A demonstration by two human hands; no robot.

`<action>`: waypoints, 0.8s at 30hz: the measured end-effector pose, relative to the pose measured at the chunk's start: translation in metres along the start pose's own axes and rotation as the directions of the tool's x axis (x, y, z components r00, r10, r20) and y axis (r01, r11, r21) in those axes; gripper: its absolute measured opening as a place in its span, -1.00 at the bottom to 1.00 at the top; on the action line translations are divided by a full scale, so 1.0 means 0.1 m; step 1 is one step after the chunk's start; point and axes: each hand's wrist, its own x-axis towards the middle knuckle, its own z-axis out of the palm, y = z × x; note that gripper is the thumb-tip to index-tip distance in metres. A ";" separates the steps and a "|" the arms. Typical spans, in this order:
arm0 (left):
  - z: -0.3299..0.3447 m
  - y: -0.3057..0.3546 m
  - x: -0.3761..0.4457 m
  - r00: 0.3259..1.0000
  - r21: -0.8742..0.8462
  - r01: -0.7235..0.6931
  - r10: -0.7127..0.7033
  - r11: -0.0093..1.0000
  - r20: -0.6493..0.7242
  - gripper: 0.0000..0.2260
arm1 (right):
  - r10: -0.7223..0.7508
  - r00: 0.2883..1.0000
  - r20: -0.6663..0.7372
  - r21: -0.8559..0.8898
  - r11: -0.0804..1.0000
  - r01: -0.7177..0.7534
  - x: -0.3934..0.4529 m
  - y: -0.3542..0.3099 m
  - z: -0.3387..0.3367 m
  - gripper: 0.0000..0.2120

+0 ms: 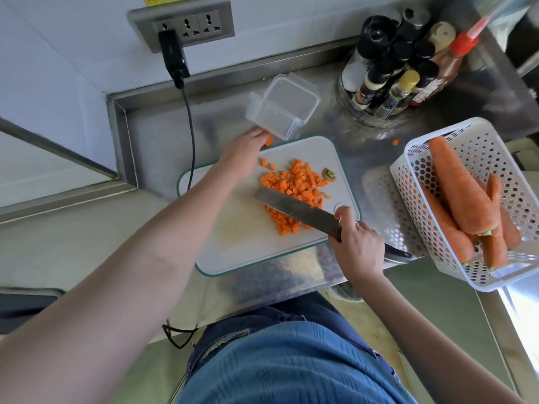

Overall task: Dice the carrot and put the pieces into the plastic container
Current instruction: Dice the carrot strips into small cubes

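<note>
- Head view: the left hand (243,147) pinched orange carrot cubes beside the clear plastic container (281,107) on the steel counter (163,126).
- The right hand (357,246) gripped the steel cleaver (297,212) over the diced heap (294,191) on the white cutting board (242,231).
- Scooping with the blade would likely spill less.

Bright daylight, soft blur, warped edges

Clear plastic container (282,107) — steel counter (163,132)

Kitchen: steel counter (163,135), condiment bottles (390,71), cutting board (233,240).
</note>
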 end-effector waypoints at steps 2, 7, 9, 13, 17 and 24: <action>0.00 -0.01 0.11 0.996 0.104 -0.021 0.013 0.994 0.084 -0.44 | 0.006 1.000 -0.003 0.025 1.000 -0.006 -0.03 -0.01 0.00 -0.50; -0.03 0.00 0.23 0.994 0.284 -0.083 0.061 0.955 0.087 -0.52 | 0.020 0.999 0.031 0.032 0.999 -0.021 -0.08 -0.08 -0.04 -0.44; -0.03 -0.03 0.21 0.999 0.286 -0.038 0.028 0.957 0.036 -0.69 | 0.012 1.000 0.014 0.040 0.999 -0.012 -0.09 -0.11 -0.04 -0.42; -0.09 -0.09 0.05 0.963 -0.062 0.163 -0.172 0.985 -0.205 -0.88 | 0.007 0.999 -0.042 0.076 0.997 -0.004 -0.08 -0.18 -0.06 -0.43; -0.09 0.05 -0.36 0.707 -0.711 0.335 -0.664 0.618 -0.244 -0.89 | 0.089 0.996 -0.011 0.191 0.978 -0.085 -0.08 -0.29 -0.12 -0.51; 0.34 0.36 -1.27 0.622 -0.846 0.509 -0.748 0.160 0.232 -0.76 | 0.194 0.952 0.237 0.491 0.822 -0.290 -0.11 -0.66 -0.11 -0.76</action>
